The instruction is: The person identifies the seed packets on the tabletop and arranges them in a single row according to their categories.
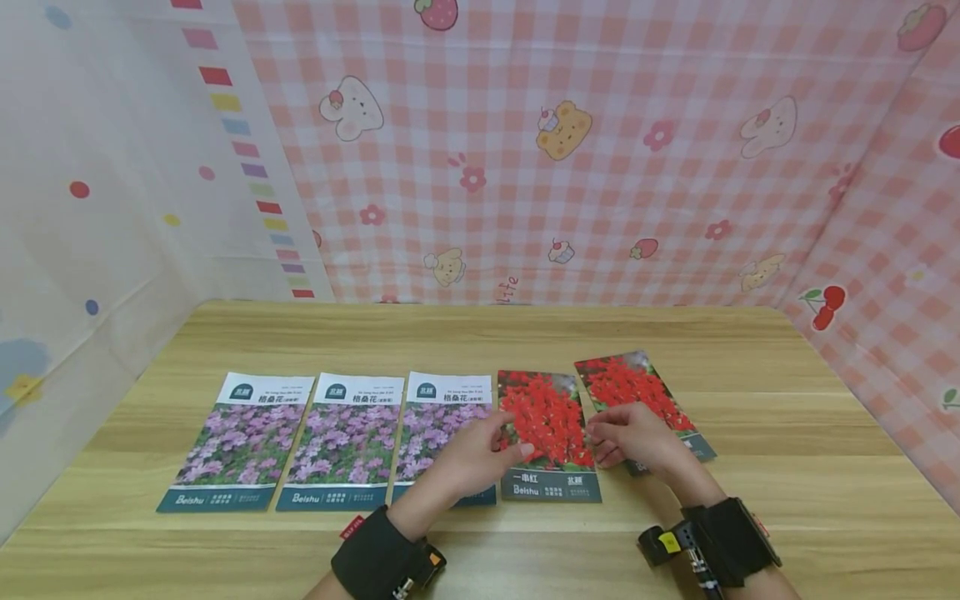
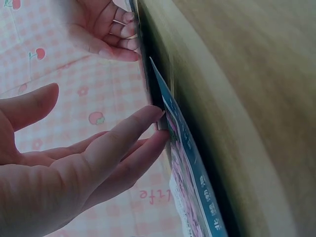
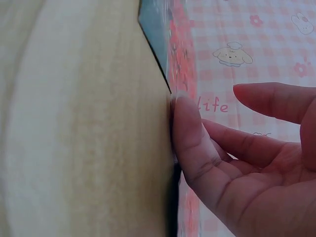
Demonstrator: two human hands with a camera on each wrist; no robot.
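A red-flower seed packet (image 1: 543,425) lies flat on the table between both hands. At its left edge is my left hand (image 1: 468,458), its thumb over the lower part of the packet. In the left wrist view that hand's thumb stands well apart from its extended fingers, whose tips reach the packets' edges. My right hand (image 1: 637,437) has its fingertips at the packet's right edge. Its thumb is apart from the bent index finger (image 3: 190,133) in the right wrist view. A second red-flower packet (image 1: 630,383) lies tilted, partly under the right hand.
Three purple-flower packets stand in a row to the left: one at the far left (image 1: 240,442), one in the middle (image 1: 341,442) and one (image 1: 427,425) partly covered by my left hand. The wooden table (image 1: 525,333) meets a pink checked cloth (image 1: 487,208) behind.
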